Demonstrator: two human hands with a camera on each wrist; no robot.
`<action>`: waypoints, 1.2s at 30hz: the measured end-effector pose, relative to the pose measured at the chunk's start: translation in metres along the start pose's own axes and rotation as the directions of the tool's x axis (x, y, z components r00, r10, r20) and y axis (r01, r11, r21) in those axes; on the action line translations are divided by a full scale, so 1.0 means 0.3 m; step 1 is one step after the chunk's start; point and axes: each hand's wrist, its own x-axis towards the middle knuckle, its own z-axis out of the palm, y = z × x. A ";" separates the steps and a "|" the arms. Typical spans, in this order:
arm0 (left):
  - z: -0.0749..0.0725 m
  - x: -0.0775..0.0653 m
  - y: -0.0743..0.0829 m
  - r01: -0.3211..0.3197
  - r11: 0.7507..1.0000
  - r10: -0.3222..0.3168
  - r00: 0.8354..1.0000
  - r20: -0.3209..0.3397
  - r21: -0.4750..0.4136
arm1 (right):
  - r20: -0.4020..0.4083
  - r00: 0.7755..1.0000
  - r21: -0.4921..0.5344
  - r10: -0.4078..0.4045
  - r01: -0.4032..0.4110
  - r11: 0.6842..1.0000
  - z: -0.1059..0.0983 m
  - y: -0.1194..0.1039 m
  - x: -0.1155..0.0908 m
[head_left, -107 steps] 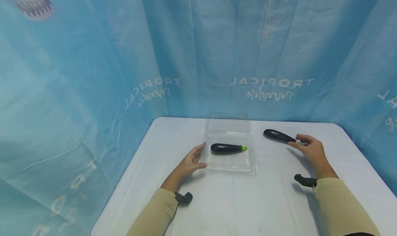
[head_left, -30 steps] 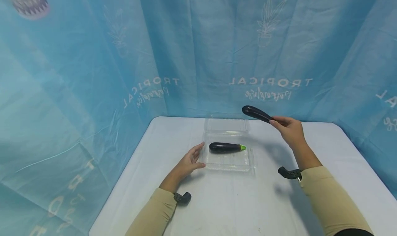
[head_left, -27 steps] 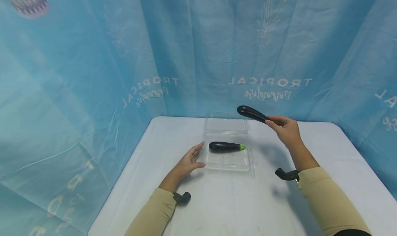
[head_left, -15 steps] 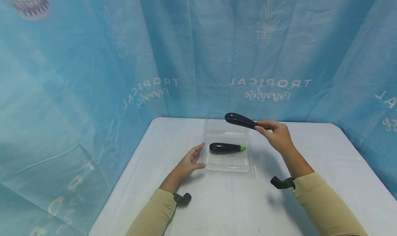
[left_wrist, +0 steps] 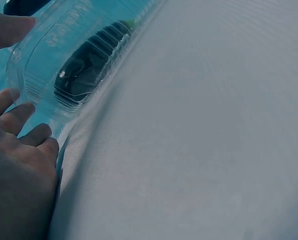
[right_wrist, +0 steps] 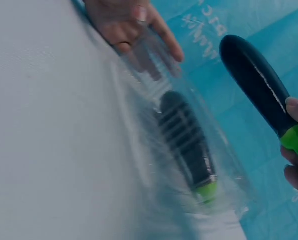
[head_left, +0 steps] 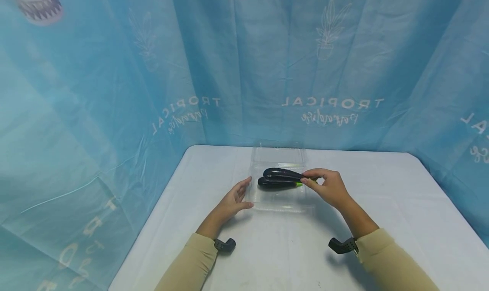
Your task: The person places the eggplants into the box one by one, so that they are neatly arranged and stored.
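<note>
Head view: there's a clear plastic container [head_left: 280, 199] on the white counter [head_left: 267, 257], lid [head_left: 278, 155] flipped open toward the blue curtain [head_left: 244, 61]. One eggplant [head_left: 276, 183] is lying inside, green tip toward the right. The right hand [head_left: 329, 187] has a held eggplant [head_left: 282, 173] by its green end, grip clamped on it with thumb and fingers, and from this angle it lines up just behind the other one. The left hand [head_left: 234, 199] is by the container's left side, grip apart, thumb and fingers spread. Both sleeves [head_left: 192, 257] are tan, with a dark wrist camera [head_left: 225, 245] on each arm.

Left wrist view: you can see the eggplant in the container through the ribbed clear wall. Left thumb's up top, the other fingers lower down at the container's edge, wide gap between them. Can't tell how firmly they touch. A dark rounded end pokes in at the top left corner.

Right wrist view: the container is pretty blurry, but the held eggplant is clearly raised and apart from the one inside, thumb and fingers pinched around the green end. The left hand shows at the far end of the container, with what looks like a ring [right_wrist: 124, 46] on one finger.
</note>
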 end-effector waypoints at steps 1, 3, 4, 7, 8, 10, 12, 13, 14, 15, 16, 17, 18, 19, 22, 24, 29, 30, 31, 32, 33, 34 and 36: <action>0.000 0.000 0.000 -0.002 1.000 0.002 1.000 -0.001 -0.001 | 0.010 1.000 0.001 -0.011 0.011 1.000 0.008 0.002 -0.005; 0.000 0.001 0.000 -0.002 1.000 0.002 1.000 -0.001 -0.007 | 0.024 0.999 -0.007 -0.033 0.033 0.999 0.023 0.007 -0.014; 0.000 0.001 -0.001 -0.001 1.000 0.001 1.000 0.000 -0.009 | 0.029 0.999 -0.012 -0.041 0.042 0.999 0.030 0.010 -0.018; 0.000 -0.001 -0.001 -0.004 1.000 0.004 1.000 0.006 -0.017 | 0.037 0.997 -0.039 -0.075 0.076 0.996 0.053 0.019 -0.030; 0.000 -0.002 0.000 -0.002 1.000 0.002 1.000 0.007 -0.017 | 0.037 0.996 -0.054 -0.083 0.085 0.995 0.060 0.022 -0.034; 0.002 -0.005 0.000 0.001 1.000 0.000 1.000 0.009 -0.020 | 0.043 0.994 -0.073 -0.097 0.100 0.992 0.074 0.025 -0.041; 0.004 -0.007 0.001 0.003 1.000 -0.003 1.000 0.007 -0.022 | 0.051 0.993 -0.088 -0.102 0.107 0.990 0.085 0.023 -0.047; 0.006 -0.009 0.003 0.004 1.000 -0.004 1.000 0.005 -0.022 | 0.056 0.993 -0.096 -0.100 0.105 0.990 0.090 0.021 -0.050; 0.007 -0.009 0.007 0.007 1.000 -0.007 1.000 0.002 -0.021 | 0.061 0.993 -0.101 -0.099 0.105 0.989 0.095 0.020 -0.052; 0.009 -0.011 0.011 0.006 1.000 -0.006 1.000 0.000 -0.019 | 0.066 0.993 -0.104 -0.096 0.103 0.989 0.099 0.018 -0.054; 0.012 -0.013 0.018 0.006 1.000 -0.006 1.000 -0.001 -0.015 | 0.070 0.993 -0.108 -0.094 0.102 0.989 0.104 0.017 -0.056; 0.014 -0.014 0.025 0.005 1.000 -0.005 1.000 -0.002 -0.012 | 0.075 0.993 -0.113 -0.092 0.100 0.989 0.108 0.017 -0.058; 0.016 -0.016 0.033 0.006 1.000 -0.006 1.000 -0.002 -0.007 | 0.080 0.993 -0.117 -0.089 0.098 0.988 0.111 0.015 -0.060; 0.018 -0.018 0.040 0.005 1.000 -0.005 1.000 -0.002 -0.006 | 0.084 0.993 -0.123 -0.088 0.098 0.988 0.115 0.015 -0.062; 0.019 -0.019 0.048 0.006 1.000 -0.006 1.000 -0.001 -0.010 | 0.094 0.991 -0.131 -0.090 0.102 0.986 0.122 0.010 -0.066; 0.016 -0.015 0.041 0.009 1.000 -0.009 1.000 -0.004 -0.011 | 0.100 0.991 -0.131 -0.090 0.103 0.986 0.124 0.004 -0.066; 0.006 -0.006 0.009 0.004 1.000 -0.004 1.000 -0.003 -0.018 | 0.117 0.989 -0.143 -0.093 0.109 0.984 0.133 0.004 -0.067; 0.004 -0.005 0.005 0.001 1.000 -0.001 1.000 -0.001 -0.020 | 0.122 0.988 -0.144 -0.095 0.113 0.983 0.136 0.004 -0.067; 0.003 -0.005 0.004 -0.001 1.000 0.001 1.000 0.000 -0.022 | 0.126 0.987 -0.148 -0.101 0.119 0.982 0.139 0.005 -0.067; 0.003 -0.006 0.004 -0.003 1.000 0.003 1.000 0.002 -0.024 | 0.130 0.986 -0.153 -0.105 0.124 0.980 0.142 0.005 -0.067; 0.002 -0.007 0.005 -0.005 1.000 0.005 1.000 0.004 -0.027 | 0.134 0.985 -0.156 -0.108 0.128 0.979 0.144 0.005 -0.066; 0.002 -0.008 0.007 -0.007 0.999 0.007 1.000 0.005 -0.031 | 0.138 0.985 -0.160 -0.108 0.130 0.979 0.146 0.004 -0.066; 0.003 -0.010 0.011 -0.011 0.999 0.011 1.000 0.007 -0.036 | 0.147 0.983 -0.174 -0.109 0.135 0.975 0.152 0.005 -0.066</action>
